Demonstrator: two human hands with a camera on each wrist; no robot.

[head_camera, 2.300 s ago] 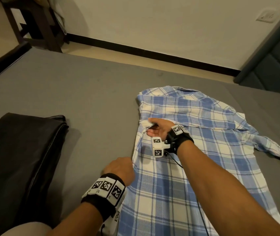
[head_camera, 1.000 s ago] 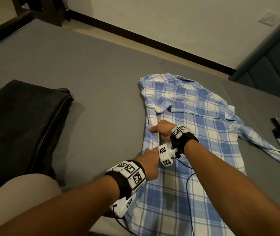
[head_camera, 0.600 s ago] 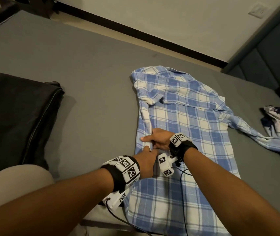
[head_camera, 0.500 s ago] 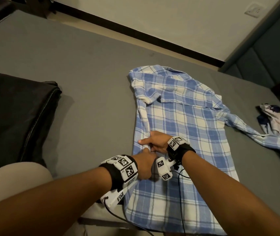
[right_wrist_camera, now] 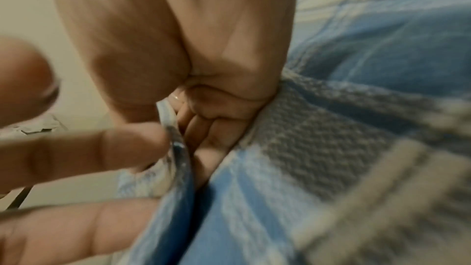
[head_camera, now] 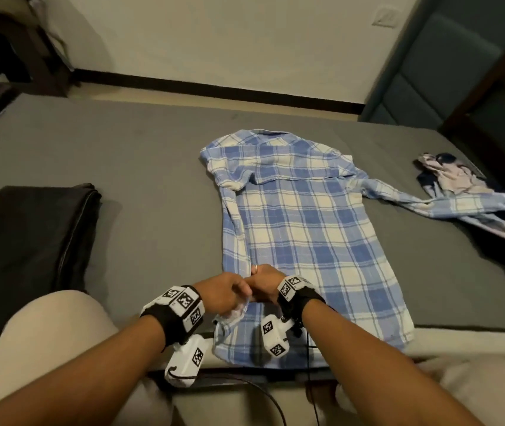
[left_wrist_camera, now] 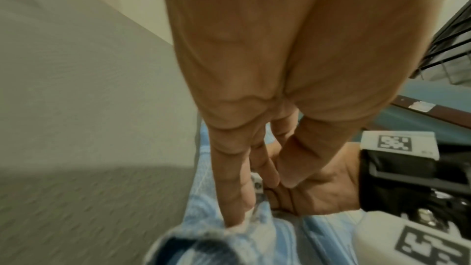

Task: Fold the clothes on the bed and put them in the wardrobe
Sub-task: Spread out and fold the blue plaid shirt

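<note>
Two garments lie on the grey bed [head_camera: 122, 167]: one blue and white checked shirt [head_camera: 303, 229], spread flat in the middle with its collar toward the far wall, and one crumpled dark and pale garment [head_camera: 448, 176] near the right edge. One long sleeve of the shirt reaches out to the right and lies across this second garment. One black cushion [head_camera: 27, 256] lies on the left part of the bed, well apart from the shirt.

Both hands meet at the left edge of the shirt, low down, near the hem. The left hand [head_camera: 225, 292] has its fingers [left_wrist_camera: 234, 188] bent down onto the cloth, and together with the thumb they pinch the folded edge of the shirt. The right hand [head_camera: 265, 284] touches the left one; its fingers [right_wrist_camera: 211, 126] are curled tight and the fabric edge passes between them and the thumb, so it also grips the shirt. From this double grip the body of the shirt extends away and to the right, flat on the bed, while the lowest part of the left edge hangs a little over the near side of the mattress.
</note>
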